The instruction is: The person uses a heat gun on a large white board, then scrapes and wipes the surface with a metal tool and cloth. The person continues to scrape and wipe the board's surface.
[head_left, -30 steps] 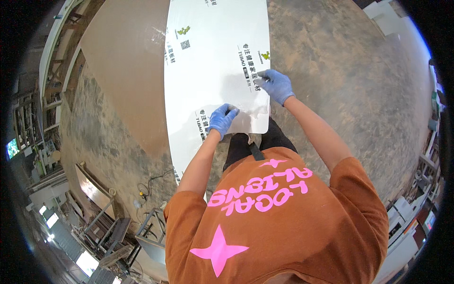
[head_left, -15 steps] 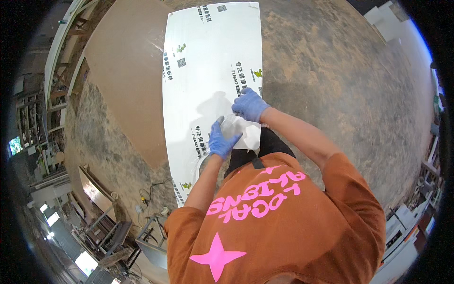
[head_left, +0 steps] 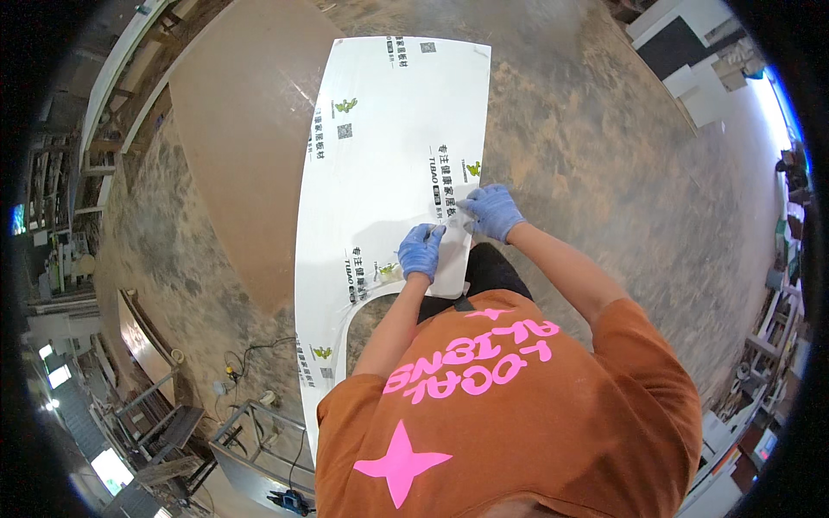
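A long white board with dark print and green marks on its film extends ahead of me. Close to my body it has a curved cutout and a rounded corner. My left hand, in a blue glove, is closed with thumb and fingers together at the clear protective film near that corner. At the board's right edge my right hand, gloved in blue too, reaches in with bent, slightly parted fingers, their tips touching the film. What lies under the fingertips is partly hidden.
A large brown sheet lies on the stained floor at left. Metal frames with a cable stand lower left. Racks of timber line the far left, and white panels lean at upper right.
The crumpled film between my hands now lies flatter over the corner. My right hand has moved down and right, its fingers reaching left; my left hand has curled closed. The view has shifted.
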`<move>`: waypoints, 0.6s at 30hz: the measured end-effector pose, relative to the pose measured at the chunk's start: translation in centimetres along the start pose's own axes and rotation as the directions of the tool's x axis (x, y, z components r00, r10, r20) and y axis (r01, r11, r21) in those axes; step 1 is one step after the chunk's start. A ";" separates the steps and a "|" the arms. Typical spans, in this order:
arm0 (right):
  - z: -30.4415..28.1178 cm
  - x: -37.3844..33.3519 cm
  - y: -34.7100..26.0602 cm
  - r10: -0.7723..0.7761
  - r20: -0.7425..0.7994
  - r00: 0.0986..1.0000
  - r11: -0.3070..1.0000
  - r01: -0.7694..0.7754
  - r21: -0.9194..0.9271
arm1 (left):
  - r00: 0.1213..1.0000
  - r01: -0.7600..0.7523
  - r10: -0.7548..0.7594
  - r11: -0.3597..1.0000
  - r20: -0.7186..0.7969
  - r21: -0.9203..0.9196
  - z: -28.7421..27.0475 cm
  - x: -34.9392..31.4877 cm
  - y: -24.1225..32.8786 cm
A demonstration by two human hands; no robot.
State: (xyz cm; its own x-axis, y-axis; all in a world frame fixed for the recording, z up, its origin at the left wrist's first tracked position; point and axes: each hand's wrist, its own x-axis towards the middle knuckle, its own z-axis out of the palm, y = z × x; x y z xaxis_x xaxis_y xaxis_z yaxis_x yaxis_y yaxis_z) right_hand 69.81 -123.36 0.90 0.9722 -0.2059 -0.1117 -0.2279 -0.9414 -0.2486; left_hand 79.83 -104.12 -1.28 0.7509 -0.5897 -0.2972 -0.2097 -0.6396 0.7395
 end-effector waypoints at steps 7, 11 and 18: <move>-1.1 8.1 1.2 -0.256 0.139 0.957 0.967 0.252 0.047 | 0.980 0.137 -0.179 0.926 -0.090 -0.352 -1.0 -0.9 0.9; -2.0 8.9 1.9 -0.312 0.160 0.937 0.939 0.278 0.203 | 0.990 -0.016 0.031 0.994 -0.138 0.109 0.1 0.6 4.1; -2.8 8.0 8.8 0.253 0.259 0.932 0.581 -0.360 0.730 | 0.973 0.222 -0.214 0.971 -0.091 0.091 5.4 7.8 7.1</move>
State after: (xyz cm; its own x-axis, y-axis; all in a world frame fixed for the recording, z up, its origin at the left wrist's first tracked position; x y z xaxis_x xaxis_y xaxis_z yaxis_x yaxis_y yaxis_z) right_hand 75.72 -134.00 0.56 0.8348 -0.3605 -0.4161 -0.5219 -0.2774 -0.8067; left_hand 80.83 -115.94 -1.61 0.8322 -0.3917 -0.3925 -0.0934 -0.7967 0.5971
